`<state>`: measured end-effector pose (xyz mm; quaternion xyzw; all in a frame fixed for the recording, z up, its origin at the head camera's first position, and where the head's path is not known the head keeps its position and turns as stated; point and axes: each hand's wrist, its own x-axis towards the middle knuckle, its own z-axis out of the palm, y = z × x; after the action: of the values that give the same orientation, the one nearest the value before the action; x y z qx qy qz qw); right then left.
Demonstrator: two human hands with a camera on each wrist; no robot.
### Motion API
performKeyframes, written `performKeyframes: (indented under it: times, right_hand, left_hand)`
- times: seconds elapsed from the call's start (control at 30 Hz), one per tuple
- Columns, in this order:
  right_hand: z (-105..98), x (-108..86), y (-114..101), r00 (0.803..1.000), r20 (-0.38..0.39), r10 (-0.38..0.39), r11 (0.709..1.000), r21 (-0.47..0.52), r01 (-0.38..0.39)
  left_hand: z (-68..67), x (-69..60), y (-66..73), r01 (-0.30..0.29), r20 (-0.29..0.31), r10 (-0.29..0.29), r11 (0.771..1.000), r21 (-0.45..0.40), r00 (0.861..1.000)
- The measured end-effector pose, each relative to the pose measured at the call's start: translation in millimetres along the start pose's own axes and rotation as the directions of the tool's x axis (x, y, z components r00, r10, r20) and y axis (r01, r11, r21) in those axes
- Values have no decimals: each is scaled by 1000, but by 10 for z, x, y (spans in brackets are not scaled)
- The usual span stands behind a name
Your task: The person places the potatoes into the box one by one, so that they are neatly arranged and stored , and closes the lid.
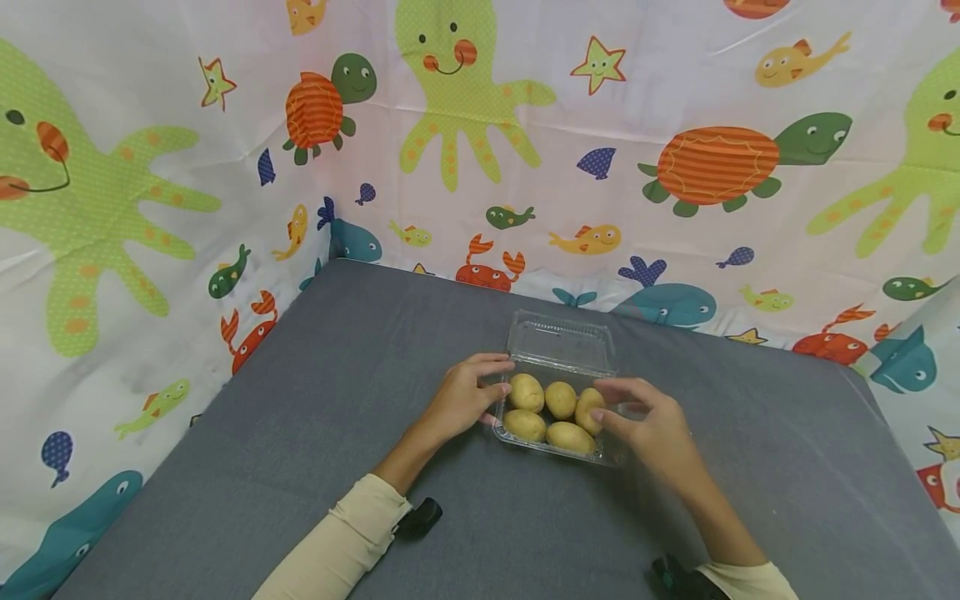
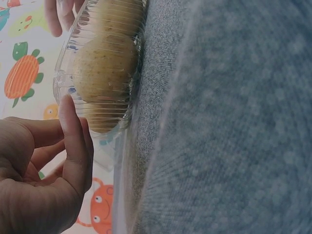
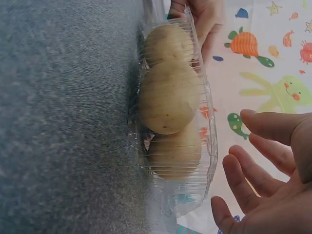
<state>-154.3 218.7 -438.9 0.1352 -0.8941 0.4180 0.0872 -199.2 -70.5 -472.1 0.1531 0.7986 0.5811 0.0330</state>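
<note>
A clear plastic clamshell container [image 1: 552, 450] sits on the grey cloth with its lid [image 1: 561, 343] folded back on the far side. Inside lie several yellow potatoes [image 1: 561, 400], seen through the ribbed wall in both wrist views. My left hand [image 1: 468, 392] holds the container's left side, a fingertip at the rim in the left wrist view. Beside the right side is my right hand [image 1: 652, 425], its fingers spread and loosely bent. The right wrist view shows those fingers [image 3: 253, 170] apart from the rim, holding nothing.
Grey cloth [image 1: 360, 350] covers the table. A white curtain [image 1: 525, 125] printed with sea animals rises along the back and sides. A dark wrist device [image 1: 420, 518] is strapped at the left sleeve, another [image 1: 678, 579] at the right.
</note>
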Motion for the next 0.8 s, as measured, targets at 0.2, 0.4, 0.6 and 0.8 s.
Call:
performKeyframes:
  times: [0.2, 0.4, 0.6, 0.8]
  right_hand:
    - [-19, 49, 8, 997, -64, 46, 998, 54, -42]
    - [-40, 124, 65, 991, -91, 98, 988, 126, -86]
    - [-45, 224, 149, 982, -81, 168, 979, 130, -157]
    - [-54, 290, 217, 962, -3, 274, 955, 118, -272]
  left_hand:
    - [-1, -4, 4, 4, 1, -4, 1000, 0, 1000]
    - [-5, -12, 10, 4, 6, -4, 1000, 16, 1000]
    - [-12, -14, 11, -5, 6, 5, 1000, 6, 1000]
    - [-5, -4, -3, -2, 5, 2, 1000, 15, 1000]
